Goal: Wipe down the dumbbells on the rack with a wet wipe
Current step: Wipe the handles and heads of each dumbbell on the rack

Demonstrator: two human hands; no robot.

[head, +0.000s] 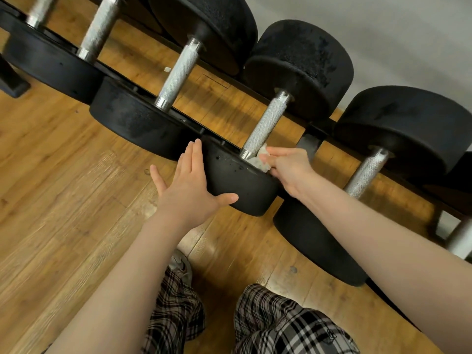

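Now, floor (63,200): we stand on wood planks that run under everything; a small pale scrap (166,69) lies on them at the far side, between two handles.
Rack (196,127): a black rail crosses from far left to near right, carrying a row of black dumbbells with knurled steel handles.
Neighbours: a larger dumbbell (143,123) sits just left of ours, another (319,241) just right; its near head is partly hidden behind our right forearm.
Dumbbell being wiped (237,180): it rests on the rack in the middle, near head toward us.
Legs: plaid trousers (281,323) and one shoe (182,264) show at the near edge.
Left hand (189,185): fingers straight, palm pressed flat against the left side of the near head.
Right hand (288,167): fingers curled, gripping the wet wipe (259,162).
Wet wipe: bunched, pressed where the handle meets the near head.
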